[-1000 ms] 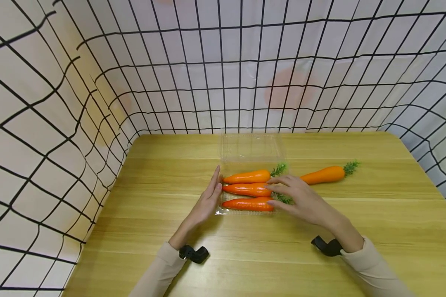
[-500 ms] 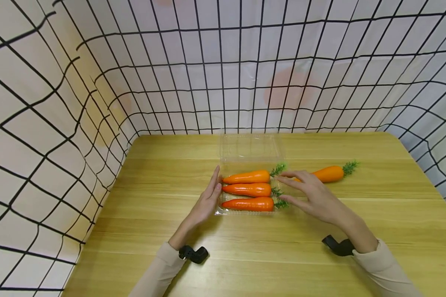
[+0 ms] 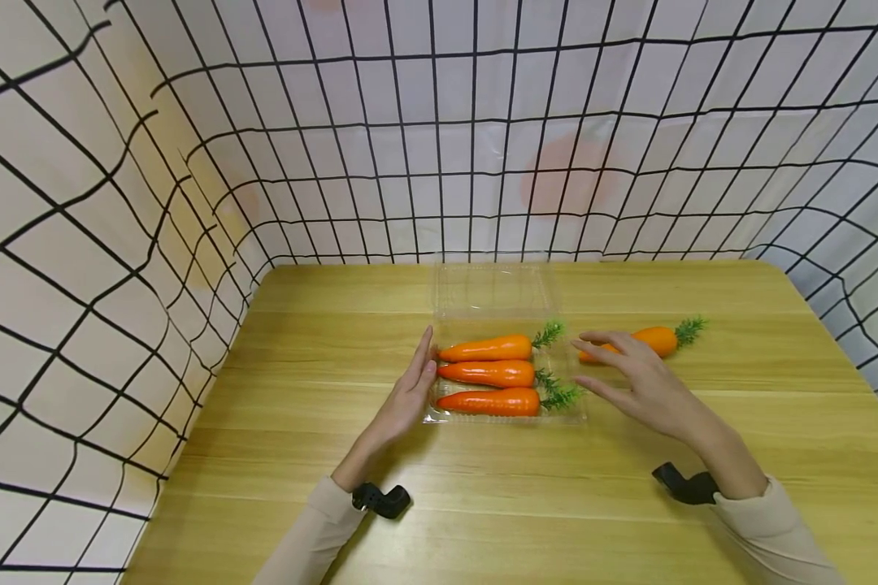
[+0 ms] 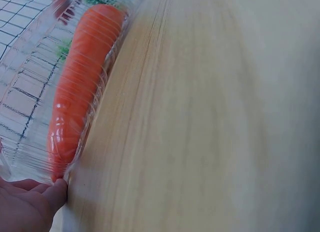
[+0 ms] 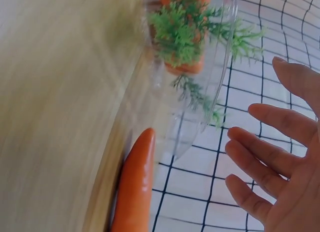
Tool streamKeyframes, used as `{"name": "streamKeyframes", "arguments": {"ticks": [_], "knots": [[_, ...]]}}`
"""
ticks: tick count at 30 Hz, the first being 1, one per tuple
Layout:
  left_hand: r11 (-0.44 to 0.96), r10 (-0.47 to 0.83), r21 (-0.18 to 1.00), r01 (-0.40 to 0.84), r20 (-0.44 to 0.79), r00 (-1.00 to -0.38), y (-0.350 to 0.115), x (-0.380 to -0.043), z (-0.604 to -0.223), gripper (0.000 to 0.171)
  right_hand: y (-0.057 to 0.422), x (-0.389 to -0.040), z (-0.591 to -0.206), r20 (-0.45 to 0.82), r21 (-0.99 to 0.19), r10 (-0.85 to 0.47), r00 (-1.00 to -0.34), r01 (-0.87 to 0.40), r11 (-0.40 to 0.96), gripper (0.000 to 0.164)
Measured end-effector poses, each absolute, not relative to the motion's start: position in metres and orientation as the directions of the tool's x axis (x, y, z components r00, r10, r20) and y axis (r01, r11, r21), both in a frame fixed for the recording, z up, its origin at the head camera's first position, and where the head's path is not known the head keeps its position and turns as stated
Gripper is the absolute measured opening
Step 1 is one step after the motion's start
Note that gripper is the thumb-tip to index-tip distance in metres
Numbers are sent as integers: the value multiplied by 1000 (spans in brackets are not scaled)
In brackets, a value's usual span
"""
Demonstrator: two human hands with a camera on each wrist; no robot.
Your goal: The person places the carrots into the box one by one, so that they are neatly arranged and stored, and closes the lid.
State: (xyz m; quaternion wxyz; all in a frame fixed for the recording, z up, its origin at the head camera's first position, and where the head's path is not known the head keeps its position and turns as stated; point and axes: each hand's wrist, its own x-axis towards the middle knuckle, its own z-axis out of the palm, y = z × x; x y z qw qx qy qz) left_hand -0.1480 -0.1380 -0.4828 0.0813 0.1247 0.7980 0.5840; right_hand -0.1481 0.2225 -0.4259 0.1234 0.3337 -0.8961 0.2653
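Three orange carrots with green tops, a far one (image 3: 486, 349), a middle one (image 3: 486, 374) and a near one (image 3: 488, 403), lie side by side in a clear plastic clamshell box (image 3: 493, 291) with its lid folded back. My left hand (image 3: 401, 406) rests with straight fingers against the box's left side; in the left wrist view its fingertips are by the near carrot's tip. Right of the box, my right hand (image 3: 651, 390) hovers with fingers spread, holding nothing. It partly covers a fourth carrot (image 3: 654, 340) on the table, seen also in the right wrist view (image 5: 134, 187).
The wooden table (image 3: 483, 504) carries the box and the loose carrot. A white cloth with a black grid (image 3: 446, 146) stands behind it and at both sides. A black wrist camera (image 3: 384, 500) sits on each forearm.
My right hand has moved right, away from the carrot tops in the box, towards the loose carrot. The left hand has stayed at the box's left side.
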Motion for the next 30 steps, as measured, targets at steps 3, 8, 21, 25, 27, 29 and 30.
{"name": "streamKeyframes", "arguments": {"ticks": [3,8,21,25,27,29,30], "knots": [[290,293,952,101,12,-956,-138,-148,-483,59,229,-148,-428,386,-397,-521,-761,-647,651,52],[297,290,949,103,13,-957,-137,-148,-483,59,244,-148,-433,354,-421,-484,-801,-598,682,54],[302,290,947,108,17,-957,-138,-148,-483,58,283,-154,-448,331,-457,-429,-840,-541,706,54],[296,292,949,108,18,-956,-138,-148,-484,58,291,-157,-453,347,-449,-423,-837,-544,709,53],[297,291,949,108,18,-957,-138,-148,-484,58,294,-158,-455,353,-447,-419,-837,-544,710,53],[298,290,948,108,17,-957,-139,-148,-484,58,298,-160,-457,353,-446,-414,-839,-540,714,53],[300,290,948,108,17,-957,-139,-148,-484,58,299,-160,-457,349,-448,-411,-842,-535,716,54]]}}
